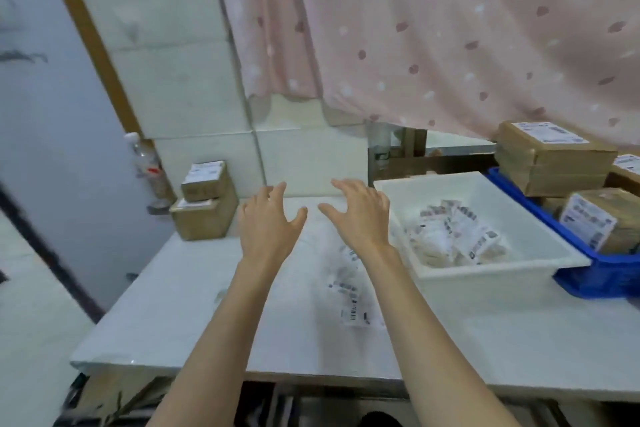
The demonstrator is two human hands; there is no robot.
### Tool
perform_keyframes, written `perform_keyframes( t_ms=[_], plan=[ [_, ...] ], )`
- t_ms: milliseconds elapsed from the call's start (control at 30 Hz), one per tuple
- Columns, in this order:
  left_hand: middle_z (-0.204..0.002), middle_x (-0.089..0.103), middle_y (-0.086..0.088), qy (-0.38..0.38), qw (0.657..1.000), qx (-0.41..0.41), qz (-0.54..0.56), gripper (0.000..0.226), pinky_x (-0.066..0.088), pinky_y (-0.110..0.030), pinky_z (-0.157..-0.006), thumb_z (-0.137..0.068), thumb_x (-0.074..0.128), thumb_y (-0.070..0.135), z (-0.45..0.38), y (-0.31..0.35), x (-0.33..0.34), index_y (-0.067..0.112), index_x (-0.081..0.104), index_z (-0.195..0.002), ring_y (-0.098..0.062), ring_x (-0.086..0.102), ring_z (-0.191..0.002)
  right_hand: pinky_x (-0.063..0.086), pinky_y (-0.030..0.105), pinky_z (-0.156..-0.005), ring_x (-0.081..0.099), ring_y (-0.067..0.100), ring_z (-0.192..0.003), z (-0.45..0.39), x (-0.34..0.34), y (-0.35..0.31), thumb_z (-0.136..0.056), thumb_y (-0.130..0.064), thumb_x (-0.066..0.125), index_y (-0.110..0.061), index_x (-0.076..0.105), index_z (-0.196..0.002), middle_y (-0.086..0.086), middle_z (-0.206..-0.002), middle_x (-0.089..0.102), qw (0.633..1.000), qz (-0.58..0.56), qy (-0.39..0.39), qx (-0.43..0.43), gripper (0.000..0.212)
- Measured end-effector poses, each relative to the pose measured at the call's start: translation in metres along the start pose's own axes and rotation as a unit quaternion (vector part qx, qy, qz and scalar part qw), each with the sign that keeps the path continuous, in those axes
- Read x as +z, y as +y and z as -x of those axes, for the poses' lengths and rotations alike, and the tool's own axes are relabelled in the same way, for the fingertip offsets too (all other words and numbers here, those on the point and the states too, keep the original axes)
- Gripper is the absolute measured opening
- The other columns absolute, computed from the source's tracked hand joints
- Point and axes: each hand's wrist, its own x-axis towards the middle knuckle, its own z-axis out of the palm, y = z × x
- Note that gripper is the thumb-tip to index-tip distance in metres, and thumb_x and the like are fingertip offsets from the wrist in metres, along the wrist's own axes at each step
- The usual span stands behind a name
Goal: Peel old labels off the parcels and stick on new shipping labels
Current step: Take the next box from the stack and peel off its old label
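Nearest the camera, both bare forearms reach out over the white rectangular table. Lying flat on it between the arms is a strip of white printed shipping labels, kinda blurry. Both hands hover above the tabletop holding nothing: the left hand has its fingers spread and relaxed, and the right hand is spread the same way, thumbs pointing at each other. Just right of the right hand sits a white plastic tub with a heap of crumpled peeled labels inside. Touching its right side is a blue plastic crate carrying brown cardboard parcels with white labels on top. Far left, two small brown cardboard boxes are stacked against the tiled wall. A pink spotted curtain hangs behind everything.
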Motion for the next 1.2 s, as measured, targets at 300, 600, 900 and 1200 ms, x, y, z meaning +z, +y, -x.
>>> perform_keyframes(
  t_ms=[300,600,900,1200],
  plan=[
    [-0.133,0.054,-0.010,0.026,0.990,-0.119,-0.077,0.053,0.027,-0.044,-0.109,-0.091,0.057,0.044,-0.010,-0.124,-0.038,0.018,0.054,-0.137,-0.030,0.049,-0.122,0.016,0.041,-0.117,0.043,0.016,-0.131,-0.021,0.088,-0.087,-0.091,-0.046,0.061,-0.027,0.050,-0.138,-0.005,-0.142,0.048,0.992,-0.057,-0.102,-0.048,0.052],
    [-0.135,0.052,-0.007,0.017,0.982,-0.169,-0.080,0.051,0.024,-0.040,-0.108,-0.093,0.054,0.044,-0.050,-0.184,-0.031,0.019,0.052,-0.138,-0.027,0.047,-0.124,0.020,0.034,-0.111,0.044,0.016,-0.130,-0.067,0.138,-0.134,-0.090,-0.043,0.061,-0.027,0.050,-0.137,-0.003,-0.139,0.051,0.987,-0.077,-0.129,-0.061,0.051],
    [-0.134,0.053,-0.007,-0.016,0.972,-0.207,-0.107,0.054,0.029,-0.039,-0.107,-0.095,0.046,0.052,-0.112,-0.218,0.002,0.019,0.052,-0.137,-0.028,0.047,-0.125,0.027,0.035,-0.106,0.046,0.016,-0.130,-0.120,0.179,-0.143,-0.089,-0.045,0.062,-0.027,0.050,-0.137,-0.004,-0.138,0.052,0.982,-0.114,-0.146,-0.018,0.052],
    [-0.130,0.058,-0.012,0.011,0.947,-0.315,0.064,0.061,0.038,-0.048,-0.103,-0.098,0.030,0.058,-0.144,-0.221,0.043,0.015,0.063,-0.126,-0.033,0.050,-0.121,0.041,0.041,-0.103,0.054,0.021,-0.121,-0.150,0.208,-0.156,-0.088,-0.042,0.065,-0.028,0.050,-0.134,0.002,-0.129,0.059,0.959,-0.222,-0.160,0.070,0.051]
  ],
)
